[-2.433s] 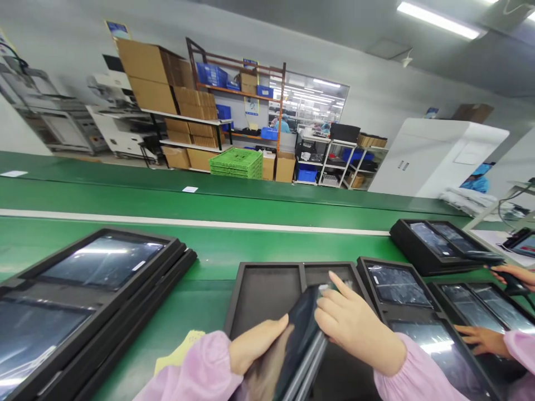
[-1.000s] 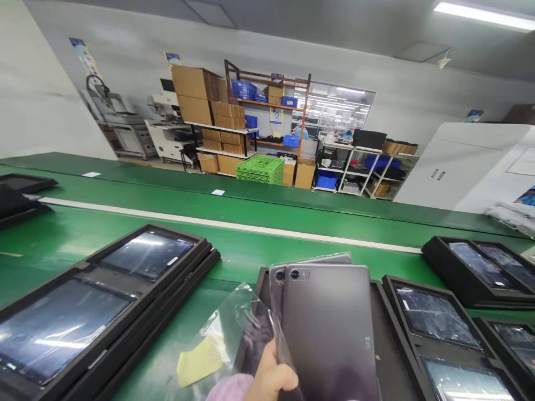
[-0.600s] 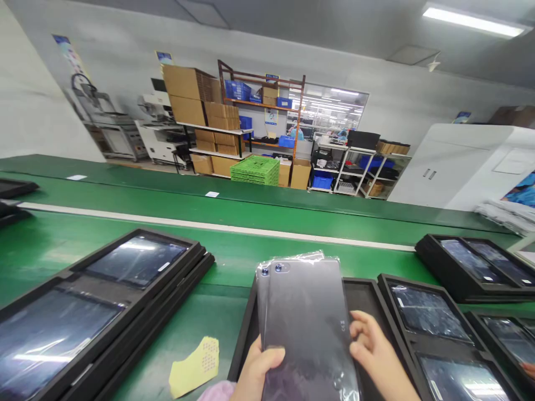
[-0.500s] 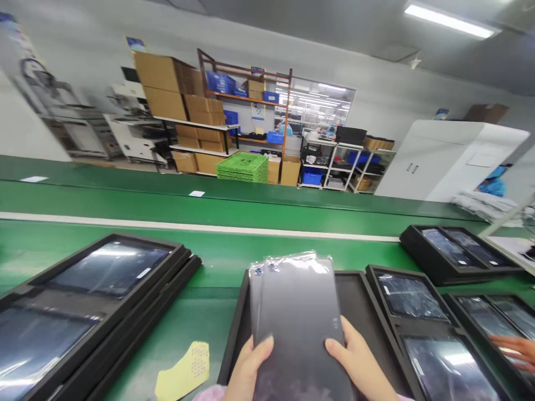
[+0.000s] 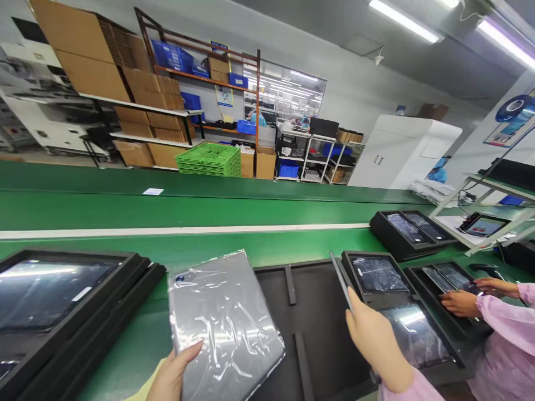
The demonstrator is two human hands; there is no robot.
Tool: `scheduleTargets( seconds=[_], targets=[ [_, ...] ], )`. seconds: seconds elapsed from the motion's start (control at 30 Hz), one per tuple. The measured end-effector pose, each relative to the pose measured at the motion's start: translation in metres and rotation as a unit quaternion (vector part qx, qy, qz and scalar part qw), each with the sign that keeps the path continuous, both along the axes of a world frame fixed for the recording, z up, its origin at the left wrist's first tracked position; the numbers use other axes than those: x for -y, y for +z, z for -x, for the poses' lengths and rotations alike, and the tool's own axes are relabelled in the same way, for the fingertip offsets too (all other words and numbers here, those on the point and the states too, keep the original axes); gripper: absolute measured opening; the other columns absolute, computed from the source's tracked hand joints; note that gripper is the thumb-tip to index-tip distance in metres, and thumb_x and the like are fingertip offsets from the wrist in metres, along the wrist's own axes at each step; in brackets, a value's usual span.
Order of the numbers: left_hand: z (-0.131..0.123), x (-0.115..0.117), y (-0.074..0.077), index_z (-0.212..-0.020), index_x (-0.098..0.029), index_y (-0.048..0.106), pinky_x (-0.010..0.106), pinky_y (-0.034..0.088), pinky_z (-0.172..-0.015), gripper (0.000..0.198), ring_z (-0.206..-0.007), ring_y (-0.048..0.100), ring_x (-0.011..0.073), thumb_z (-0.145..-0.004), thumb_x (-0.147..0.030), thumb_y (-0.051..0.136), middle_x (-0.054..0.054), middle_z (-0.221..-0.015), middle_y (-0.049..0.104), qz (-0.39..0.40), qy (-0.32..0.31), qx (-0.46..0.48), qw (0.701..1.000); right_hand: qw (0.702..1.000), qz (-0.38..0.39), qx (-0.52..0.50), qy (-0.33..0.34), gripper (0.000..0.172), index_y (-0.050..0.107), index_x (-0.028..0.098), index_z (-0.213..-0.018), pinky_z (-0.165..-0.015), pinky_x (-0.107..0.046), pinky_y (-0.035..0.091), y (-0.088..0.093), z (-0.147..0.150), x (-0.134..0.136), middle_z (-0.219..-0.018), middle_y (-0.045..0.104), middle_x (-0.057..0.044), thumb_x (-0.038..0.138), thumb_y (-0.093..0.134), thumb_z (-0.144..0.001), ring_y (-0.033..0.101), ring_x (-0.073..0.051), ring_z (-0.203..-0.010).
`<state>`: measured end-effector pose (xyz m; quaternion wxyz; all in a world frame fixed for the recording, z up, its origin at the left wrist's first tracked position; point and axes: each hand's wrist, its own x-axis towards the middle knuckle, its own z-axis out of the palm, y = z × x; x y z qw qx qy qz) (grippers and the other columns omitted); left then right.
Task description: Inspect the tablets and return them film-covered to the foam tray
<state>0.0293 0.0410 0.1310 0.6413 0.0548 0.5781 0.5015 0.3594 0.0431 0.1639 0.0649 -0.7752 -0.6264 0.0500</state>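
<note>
My left hand point(image 5: 178, 370) grips the lower left edge of a grey tablet point(image 5: 221, 323) in clear, wrinkled film, its back and camera facing up. My right hand point(image 5: 368, 328) holds a second tablet point(image 5: 341, 281) nearly edge-on, so only its thin side shows. Below and between them lies a black tray point(image 5: 321, 312) with bare compartments and raised dividers. Just right of it, a black tray point(image 5: 363, 298) holds two film-covered tablets, screens up. Part of a yellow paper point(image 5: 146, 387) shows beside my left hand.
Stacked black trays with tablets point(image 5: 121, 301) stand at the left; another stack point(image 5: 401, 250) sits at the back right. At the right, a person's hands point(image 5: 462, 303) work over a tray. A white rack point(image 5: 480, 242) stands beyond them. A white line point(image 5: 251, 229) crosses the green surface.
The two tablets, held together before, are now apart: one has moved left in my left hand, the other right and turned edge-on. The view has shifted right, showing more of the other person.
</note>
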Motion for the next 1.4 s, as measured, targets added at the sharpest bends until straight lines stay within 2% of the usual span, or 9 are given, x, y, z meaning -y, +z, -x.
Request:
scheduleTargets(
  seconds=[0.1,0.23,0.33,0.47,0.63,0.87,1.13,1.27,1.4],
  targets=[
    [-0.008,0.0,0.003,-0.081,-0.021,0.053,0.029,0.047,-0.047,0.028,-0.047,0.06,0.019,-0.059,-0.022,0.07,-0.001,-0.063,0.067,0.008,0.011,0.022,1.0,0.99,0.055,0.114,0.067,0.048,0.045,0.007,-0.13,-0.061,-0.038,0.053,-0.042,0.032,-0.007,-0.117,0.056,-0.023,0.009,0.044,-0.082,0.067,-0.029,-0.07],
    [-0.016,0.004,0.007,-0.077,-0.02,0.053,0.027,0.044,-0.044,0.028,-0.041,0.056,0.0165,-0.055,-0.02,0.07,-0.002,-0.059,0.065,-0.005,0.009,0.051,0.999,0.992,0.091,0.006,0.082,0.041,0.053,0.009,-0.12,-0.071,-0.041,0.052,-0.079,0.051,-0.019,-0.134,0.041,-0.021,0.01,0.048,-0.08,0.065,-0.031,-0.087],
    [-0.022,0.006,0.01,-0.071,-0.019,0.053,0.027,0.043,-0.045,0.025,-0.039,0.053,0.0152,-0.051,-0.017,0.068,-0.003,-0.052,0.061,-0.009,0.011,0.073,0.997,0.982,0.038,-0.166,0.086,0.032,0.057,0.012,-0.113,-0.078,-0.036,0.049,-0.067,0.049,-0.025,-0.116,0.059,-0.015,0.024,0.042,-0.087,0.062,-0.026,-0.094],
    [-0.034,0.005,0.009,-0.074,-0.019,0.057,0.024,0.04,-0.044,0.028,-0.04,0.05,0.0135,-0.047,-0.014,0.063,-0.005,-0.046,0.054,-0.041,-0.004,0.115,0.993,0.893,0.014,-0.429,0.138,0.023,0.056,0.019,-0.091,-0.051,-0.024,0.043,-0.025,0.054,-0.03,-0.078,0.061,-0.002,0.037,0.043,-0.082,0.056,-0.016,-0.061],
    [-0.044,0.003,0.01,-0.072,-0.018,0.059,0.024,0.04,-0.047,0.03,-0.045,0.052,0.014,-0.043,-0.01,0.056,-0.003,-0.052,0.057,-0.092,-0.031,0.148,0.984,0.907,-0.016,-0.348,0.236,0.039,0.023,0.02,-0.055,-0.049,-0.024,0.025,0.005,0.06,-0.035,-0.054,0.027,0.005,0.042,0.041,-0.083,0.03,-0.012,-0.052],
    [-0.056,-0.005,0.022,-0.062,-0.016,0.056,0.021,0.031,-0.043,0.019,-0.042,0.04,0.0093,-0.046,-0.009,0.048,-0.005,-0.048,0.049,-0.19,-0.068,0.088,0.975,0.951,-0.107,-0.178,0.23,0.036,0.027,0.021,-0.055,-0.048,-0.027,0.023,-0.004,0.08,-0.034,-0.051,0.036,0.002,0.038,0.033,-0.087,0.036,-0.014,-0.047],
    [-0.078,-0.02,-0.009,-0.058,-0.014,0.057,0.021,0.028,-0.048,0.019,-0.052,0.034,0.0091,-0.044,-0.009,0.045,-0.005,-0.05,0.045,-0.241,-0.156,-0.019,0.958,0.849,-0.098,-0.368,0.367,0.041,0.06,0.025,-0.07,-0.055,-0.025,0.042,-0.016,0.146,-0.002,-0.06,0.055,-0.001,0.042,0.03,-0.093,0.057,-0.017,-0.066],
    [-0.078,-0.018,-0.024,-0.053,-0.016,0.051,0.021,0.024,-0.046,0.014,-0.046,0.03,0.0076,-0.042,-0.011,0.044,-0.007,-0.045,0.039,-0.186,-0.105,0.034,0.976,0.826,-0.071,-0.426,0.361,0.035,0.059,0.023,-0.071,-0.055,-0.025,0.045,-0.016,0.144,0.004,-0.06,0.055,0.001,0.042,0.04,-0.092,0.056,-0.015,-0.06],
    [-0.069,-0.014,-0.018,-0.063,-0.016,0.056,0.021,0.029,-0.048,0.02,-0.048,0.039,0.0089,-0.046,-0.011,0.046,-0.005,-0.05,0.047,-0.157,-0.056,0.084,0.982,0.818,-0.067,-0.442,0.363,0.036,0.048,0.021,-0.057,-0.048,-0.023,0.041,-0.011,0.125,-0.001,-0.052,0.046,0.003,0.042,0.051,-0.085,0.048,-0.013,-0.049]
  ],
)
